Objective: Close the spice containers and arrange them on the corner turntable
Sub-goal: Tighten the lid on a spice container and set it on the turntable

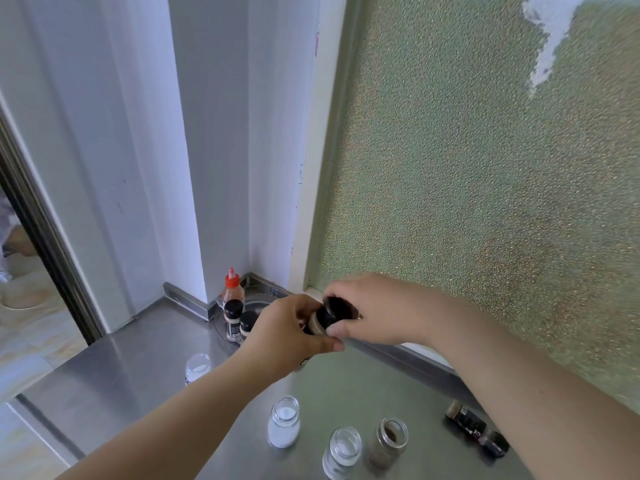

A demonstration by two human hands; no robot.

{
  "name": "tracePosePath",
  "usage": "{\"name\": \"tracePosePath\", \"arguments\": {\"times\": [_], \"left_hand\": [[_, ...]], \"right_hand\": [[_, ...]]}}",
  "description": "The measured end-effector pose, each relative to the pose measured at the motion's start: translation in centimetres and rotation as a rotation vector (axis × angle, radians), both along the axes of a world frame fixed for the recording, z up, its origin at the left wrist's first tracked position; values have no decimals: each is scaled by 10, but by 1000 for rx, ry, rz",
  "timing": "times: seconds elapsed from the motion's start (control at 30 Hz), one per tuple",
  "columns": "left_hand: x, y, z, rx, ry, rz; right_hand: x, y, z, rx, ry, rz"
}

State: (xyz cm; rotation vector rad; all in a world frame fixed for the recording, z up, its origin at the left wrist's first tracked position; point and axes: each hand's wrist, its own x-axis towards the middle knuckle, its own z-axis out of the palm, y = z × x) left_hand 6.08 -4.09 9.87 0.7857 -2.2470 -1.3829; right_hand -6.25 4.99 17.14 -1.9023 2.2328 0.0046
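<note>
From the head view we see our left hand (287, 327) gripping a spice shaker (317, 323) by its body above the steel tabletop (138, 362), while our right hand (367, 310) clasps its dark cap (337, 306). Beyond, the corner turntable (258, 301) carries two capped shakers (239, 320) and a red-capped bottle (231, 289). Near us stand open glass jars (283, 426), and a dark shaker (476, 427) lies on its side.

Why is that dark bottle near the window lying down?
The dark bottle is tipped over, lying flat on the steel counter. Why, the picture cannot tell.
</note>
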Motion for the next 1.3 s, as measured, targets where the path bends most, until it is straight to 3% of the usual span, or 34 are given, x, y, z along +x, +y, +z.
{"name": "tracePosePath", "arguments": {"times": [0.07, 0.23, 0.53, 0.87, 1.3], "left_hand": [[-1, 4, -3, -3, -15, -17], [2, 1, -3, -3, -11, -41], [5, -2, -15, 66, 42, -25], [12, -23, -30, 88, 106, -8], [37, -88, -97, 56, -196, 10]], "right_hand": [[3, -2, -6, -5, 78, -47], [-3, 7, -3, -37, -119, -37], [-1, 5, -14, -35, -73, -57], [17, -18, -43, -221, -302, -105], [-3, -87, -136, -182, -429, -336]]}}
